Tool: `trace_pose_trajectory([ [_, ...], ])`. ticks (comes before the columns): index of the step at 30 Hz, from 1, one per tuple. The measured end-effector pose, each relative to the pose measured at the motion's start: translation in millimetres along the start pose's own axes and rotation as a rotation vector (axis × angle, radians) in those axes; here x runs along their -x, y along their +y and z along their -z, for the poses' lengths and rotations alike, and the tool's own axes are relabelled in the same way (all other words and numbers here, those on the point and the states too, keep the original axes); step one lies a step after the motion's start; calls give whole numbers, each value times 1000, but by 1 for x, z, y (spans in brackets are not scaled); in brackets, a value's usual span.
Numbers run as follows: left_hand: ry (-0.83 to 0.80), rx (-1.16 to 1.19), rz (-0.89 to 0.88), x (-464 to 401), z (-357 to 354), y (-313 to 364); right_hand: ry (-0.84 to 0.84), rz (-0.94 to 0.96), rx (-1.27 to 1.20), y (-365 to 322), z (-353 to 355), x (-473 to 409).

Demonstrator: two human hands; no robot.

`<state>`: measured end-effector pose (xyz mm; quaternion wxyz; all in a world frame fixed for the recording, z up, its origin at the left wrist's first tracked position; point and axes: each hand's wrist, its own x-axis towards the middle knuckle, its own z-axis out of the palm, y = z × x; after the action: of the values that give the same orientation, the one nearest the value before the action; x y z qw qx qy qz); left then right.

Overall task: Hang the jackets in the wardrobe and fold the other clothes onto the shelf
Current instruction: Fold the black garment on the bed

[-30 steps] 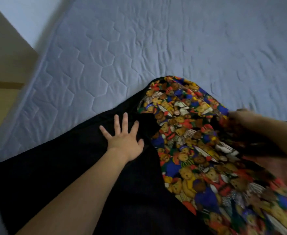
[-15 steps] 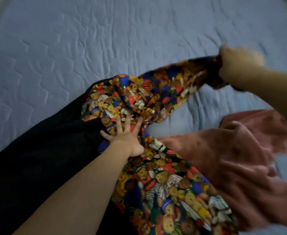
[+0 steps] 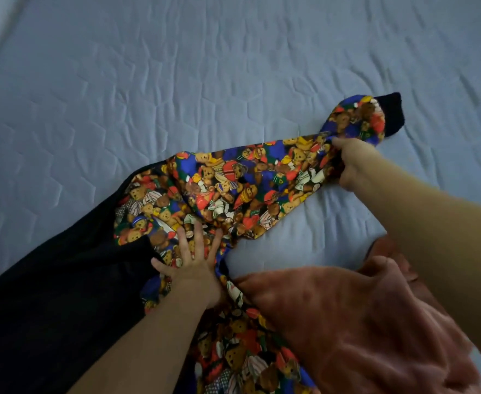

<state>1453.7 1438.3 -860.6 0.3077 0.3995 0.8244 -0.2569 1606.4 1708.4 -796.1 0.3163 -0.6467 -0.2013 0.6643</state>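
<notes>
A black jacket (image 3: pixel 49 294) with a bright teddy-bear print lining (image 3: pixel 233 177) lies spread on the bed. Its sleeve, turned lining-side out, stretches toward the right and ends in a black cuff (image 3: pixel 392 112). My right hand (image 3: pixel 353 163) grips the sleeve just below the cuff. My left hand (image 3: pixel 193 265) presses flat with spread fingers on the lining where the sleeve meets the body.
The pale blue quilted mattress (image 3: pixel 176 81) fills the view behind the jacket. A rust-brown fuzzy garment (image 3: pixel 347 322) lies bunched at the lower right, overlapping the jacket's lower part.
My right hand has pulled the sleeve out to the right and brought it down onto the mattress. The left hand has stayed pressed on the lining near the shoulder.
</notes>
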Motion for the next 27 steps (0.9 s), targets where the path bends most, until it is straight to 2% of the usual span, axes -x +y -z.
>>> trace_pose_trajectory([
  [3,-17,-11,8,0,3,0,10,268,-417,-42,5,-15],
  [5,-36,-38,19,-1,4,2,-34,282,-634,-59,23,-23],
  [6,-43,-51,29,-1,5,2,-43,269,-646,-58,34,-26],
  [9,-62,-89,65,-1,5,4,-36,150,-495,-28,62,-24],
  [11,-67,-105,76,-1,5,5,-133,123,-334,-24,66,-21],
  [13,-70,-119,81,-2,5,5,-221,106,-307,-45,65,-25],
  [17,-55,-127,93,-2,3,6,-29,236,-334,-79,63,-36],
  [20,-45,-126,101,-1,4,7,-174,73,-155,-53,43,-30],
  [22,-27,-111,96,-3,1,7,-95,15,-11,-38,29,-28],
  [25,-1,-87,73,-4,0,5,137,177,36,-33,18,-28],
  [27,21,-52,48,-6,-3,3,161,281,11,-30,10,-18],
])
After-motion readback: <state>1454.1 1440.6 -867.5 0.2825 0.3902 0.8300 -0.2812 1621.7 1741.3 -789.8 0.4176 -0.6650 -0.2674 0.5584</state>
